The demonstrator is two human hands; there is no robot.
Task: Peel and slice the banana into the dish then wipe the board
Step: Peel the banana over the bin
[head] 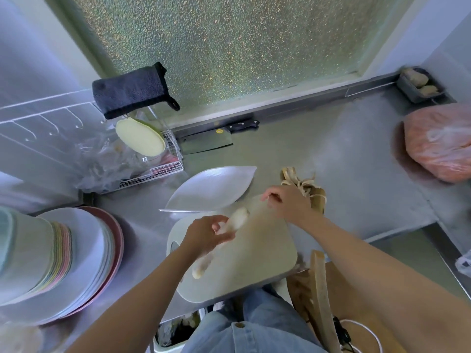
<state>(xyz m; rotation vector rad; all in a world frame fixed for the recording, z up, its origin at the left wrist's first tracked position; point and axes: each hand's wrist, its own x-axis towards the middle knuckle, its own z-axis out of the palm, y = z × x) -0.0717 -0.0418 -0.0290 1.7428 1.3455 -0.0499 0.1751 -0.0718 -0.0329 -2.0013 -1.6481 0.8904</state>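
Peeling is looking finished: the banana [238,219] is showing bare and pale, with the left hand [206,233] gripping it round the middle and holding it low over the board [257,253]. The peel [303,184] is lying heaped on the counter just past the board's far right corner. The right hand [288,202] is hovering beside it, fingers curled, thumb meeting forefinger; whether it is pinching a strand, cannot tell (blur). The dish [214,189] is sitting empty just behind the board. The cleaver [206,143] is lying untouched by the back wall. Slicing, filling the dish and wiping are all pending.
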